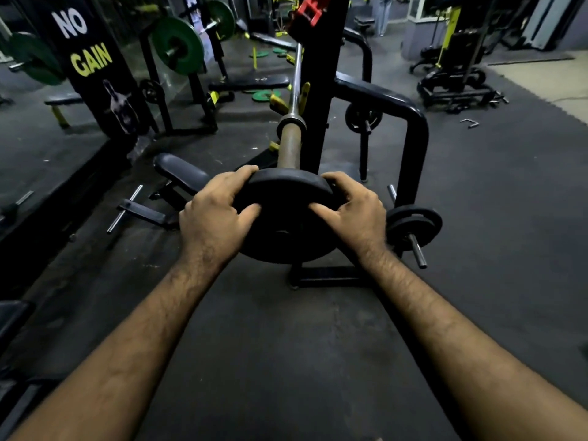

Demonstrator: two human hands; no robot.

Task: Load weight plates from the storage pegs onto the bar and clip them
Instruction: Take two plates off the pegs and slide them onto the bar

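Observation:
A black round weight plate [286,218] is held upright at the near end of the bar's brown sleeve [289,148]. My left hand [219,211] grips its left rim and my right hand [353,208] grips its right rim, thumbs on the near face. The chrome bar [296,81] runs away from me, resting on the black rack upright [321,90]. Whether the sleeve's tip is inside the plate's hole is hidden by the plate. A red clip [310,9] hangs on the rack near the top.
Two small black plates sit on storage pegs at the right [413,224] and further back [363,117]. A black curved rail [410,122] bounds the right side. A padded bench [181,173] lies left. Green plates [176,46] are on a far bar.

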